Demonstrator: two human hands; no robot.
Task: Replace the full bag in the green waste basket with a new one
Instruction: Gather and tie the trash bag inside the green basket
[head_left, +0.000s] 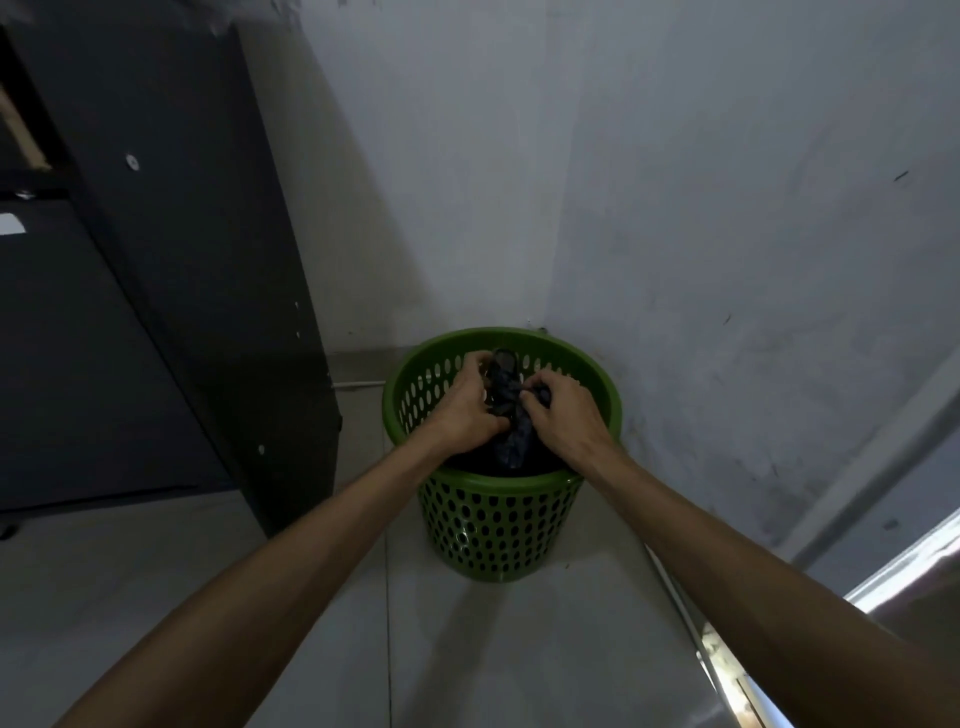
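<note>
A dark cabinet (156, 291) is being seen well left of the left hand (465, 410). Beneath both hands, the green waste basket (498, 519) is standing. The black bag (511, 415), bunched above it, is being gripped between left hand and right hand (563, 415).

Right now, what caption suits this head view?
Both hands, left and right, grip the dark bag's gathered top inside the green waste basket.
</note>
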